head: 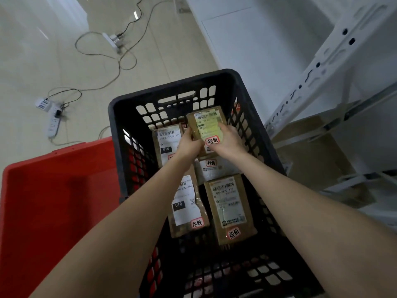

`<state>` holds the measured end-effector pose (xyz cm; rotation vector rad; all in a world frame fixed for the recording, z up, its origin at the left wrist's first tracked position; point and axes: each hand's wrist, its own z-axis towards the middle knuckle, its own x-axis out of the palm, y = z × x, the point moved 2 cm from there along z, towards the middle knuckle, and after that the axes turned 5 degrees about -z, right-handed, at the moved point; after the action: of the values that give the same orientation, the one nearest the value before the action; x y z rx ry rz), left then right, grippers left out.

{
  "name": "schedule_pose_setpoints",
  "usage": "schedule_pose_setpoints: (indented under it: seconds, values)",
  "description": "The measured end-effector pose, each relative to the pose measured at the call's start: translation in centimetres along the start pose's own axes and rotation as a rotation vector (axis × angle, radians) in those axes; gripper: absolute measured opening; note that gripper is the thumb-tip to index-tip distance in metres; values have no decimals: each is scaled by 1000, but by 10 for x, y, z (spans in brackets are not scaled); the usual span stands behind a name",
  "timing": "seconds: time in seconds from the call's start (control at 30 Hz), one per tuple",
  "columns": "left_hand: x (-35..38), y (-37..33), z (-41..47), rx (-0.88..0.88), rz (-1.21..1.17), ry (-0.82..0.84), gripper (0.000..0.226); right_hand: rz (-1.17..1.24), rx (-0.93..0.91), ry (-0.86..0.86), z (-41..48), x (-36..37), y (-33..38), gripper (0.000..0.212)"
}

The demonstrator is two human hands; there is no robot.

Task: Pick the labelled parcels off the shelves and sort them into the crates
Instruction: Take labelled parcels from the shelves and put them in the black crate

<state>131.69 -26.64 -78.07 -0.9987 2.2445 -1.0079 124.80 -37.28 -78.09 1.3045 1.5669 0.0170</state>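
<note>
Both my hands reach into a black slatted crate. My left hand grips the left edge of a small brown parcel with a yellowish label, and my right hand holds its right side and lower edge. The parcel is held tilted near the crate's far end. Several other labelled brown parcels lie on the crate floor: one with a "010" label at the far left, another "010" parcel nearer, and a long one at the right.
A red crate stands to the left of the black one. White metal shelving rises on the right, with flat cardboard on its low shelf. Power strips and loose cables lie on the tiled floor behind.
</note>
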Motion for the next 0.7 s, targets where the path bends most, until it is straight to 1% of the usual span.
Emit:
schedule_pose_setpoints:
  seconds: [0.13,0.2,0.27,0.33,0.43,0.53,0.6,0.7]
  values:
    - [-1,12,5,-2,37,38,57,-140,-8,82,-2,9,-3,79]
    - [-5,14,0,-14,41,48,58,-152,5,83,-7,9,-5,80]
    - [-8,8,-11,8,102,56,60,-157,5,58,-14,4,-4,78]
    - [-11,1,-23,63,244,46,65,-139,-1,30,-24,-3,1,72]
    - [-13,-6,-42,181,594,12,69,-168,13,10,-44,-12,8,72]
    - [-15,-10,-62,172,885,37,77,-216,56,-19,-67,-22,14,74]
    - [-15,-18,-77,170,984,68,79,-180,76,-33,-87,-32,19,71]
    - [-9,-37,-104,212,1078,97,79,-122,83,-48,-121,-48,22,72]
